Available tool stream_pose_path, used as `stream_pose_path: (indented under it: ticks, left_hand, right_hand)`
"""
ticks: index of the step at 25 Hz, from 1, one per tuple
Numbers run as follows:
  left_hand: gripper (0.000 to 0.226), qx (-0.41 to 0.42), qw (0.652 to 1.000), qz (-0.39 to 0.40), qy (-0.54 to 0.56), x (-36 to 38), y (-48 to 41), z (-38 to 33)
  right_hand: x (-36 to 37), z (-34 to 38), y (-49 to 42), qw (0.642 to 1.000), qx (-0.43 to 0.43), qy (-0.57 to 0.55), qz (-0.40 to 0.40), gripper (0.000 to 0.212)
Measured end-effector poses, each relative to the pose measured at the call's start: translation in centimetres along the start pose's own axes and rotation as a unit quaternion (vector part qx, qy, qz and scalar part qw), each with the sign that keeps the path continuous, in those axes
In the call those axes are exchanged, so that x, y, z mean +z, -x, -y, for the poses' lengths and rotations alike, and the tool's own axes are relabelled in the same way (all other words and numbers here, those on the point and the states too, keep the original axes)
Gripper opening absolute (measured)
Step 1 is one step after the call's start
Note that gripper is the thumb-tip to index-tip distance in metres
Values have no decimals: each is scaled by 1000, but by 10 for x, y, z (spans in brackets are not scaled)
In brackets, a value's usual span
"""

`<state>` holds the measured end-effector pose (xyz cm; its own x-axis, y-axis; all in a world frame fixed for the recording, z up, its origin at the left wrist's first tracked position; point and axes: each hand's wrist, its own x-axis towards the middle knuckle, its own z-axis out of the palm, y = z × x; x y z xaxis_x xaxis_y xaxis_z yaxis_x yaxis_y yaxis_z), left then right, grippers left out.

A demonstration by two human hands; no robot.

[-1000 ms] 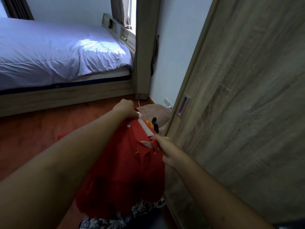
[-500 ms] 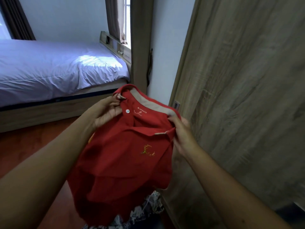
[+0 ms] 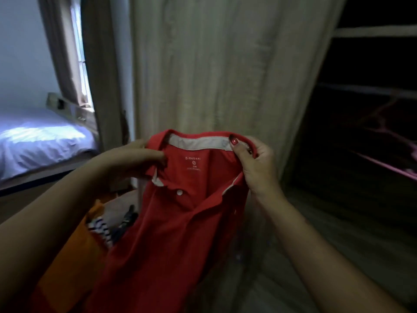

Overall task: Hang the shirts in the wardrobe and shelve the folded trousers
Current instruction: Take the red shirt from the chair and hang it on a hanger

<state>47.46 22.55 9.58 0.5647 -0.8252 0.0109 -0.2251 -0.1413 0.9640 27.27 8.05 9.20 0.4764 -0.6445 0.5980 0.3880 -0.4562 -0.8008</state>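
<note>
The left hand (image 3: 135, 160) grips the left side of the collar of a red polo shirt (image 3: 171, 236), fingers curled over the fabric beside the neck opening. The right hand (image 3: 256, 164) pinches the right side of the collar, thumb pressed on the pale inner band and the other fingers folded behind it. Between the two hands the collar is spread wide, so the printed label inside the neck faces the camera. The placket is unbuttoned, with one white button showing. The rest of the shirt hangs down in front of the person, held up in the air.

Below and left of the shirt lie an orange garment (image 3: 74, 251) and a striped garment (image 3: 100, 229); what they rest on cannot be told. Straight behind the collar stands a pale wood-grain wardrobe door (image 3: 214, 64). To its right the wardrobe (image 3: 372, 59) is open and dark inside, with a light shelf edge high up and pink hangers (image 3: 383, 129) on a rail lower down. At far left are a bed (image 3: 40, 141) with a white cover and a curtain (image 3: 61, 53) by the window.
</note>
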Motion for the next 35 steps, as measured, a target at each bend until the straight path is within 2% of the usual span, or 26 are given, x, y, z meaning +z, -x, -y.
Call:
stream_pose_path:
  ticks: [2,4,5,6,8,9,11,13,15,16,19,22,24,26,28,30,33,35]
  left_hand:
    - [20,54,998,-1,-40,46,8,-20]
    - [19,117,987,-38,-102,87,11,-34]
    - [18,173,964,-66,-193,108,10,-40]
    - [18,242,916,-92,-306,126,7,-44]
    - [20,358,826,-65,-430,159,5,-52]
    - [25,388,809,-20,-442,181,5,-57]
    - [33,414,797,41,-439,220,10,-64]
    - [36,417,762,62,-492,256,7,-70]
    - [47,437,732,48,-520,281,-5,-79]
    - [49,449,741,50,-497,290,-11,-87]
    - [53,443,795,51,-411,313,-24,-115]
    - [52,441,805,54,-393,331,-30,-133]
    - [51,430,811,60,-392,336,-38,-139]
    - [52,417,815,65,-396,336,-44,-142]
    - [55,412,814,78,-402,334,-51,-143]
    - [59,400,815,90,-410,328,-58,-140]
    - [65,369,820,101,-426,321,-69,-135]
    - [66,347,826,114,-429,318,-74,-131]
  right_hand:
    - [-63,18,11,997,-25,53,-42,13]
    - [-120,31,19,988,-51,125,-74,11]
    - [-149,36,23,980,-59,166,-90,11]
    - [-176,39,26,972,-61,201,-106,13]
    - [-223,45,29,960,-53,244,-128,15]
    - [-248,49,32,953,-44,264,-140,14]
    - [-285,52,32,936,-24,315,-158,13]
    - [-315,55,31,911,-13,378,-165,13]
    - [-333,55,27,898,-4,412,-152,13]
    - [-339,52,23,891,-2,429,-147,12]
    - [-351,46,-5,867,-27,471,-159,9]
    - [-364,37,-47,815,-49,550,-175,20]
    - [-367,28,-69,800,-4,576,-168,32]
    - [-369,12,-84,796,96,574,-167,38]
    - [-370,-2,-97,810,170,532,-177,27]
    - [-367,-10,-106,847,180,455,-209,19]
    - [-355,-17,-97,868,130,401,-262,25]
    - [-348,-29,-66,893,73,356,-264,24]
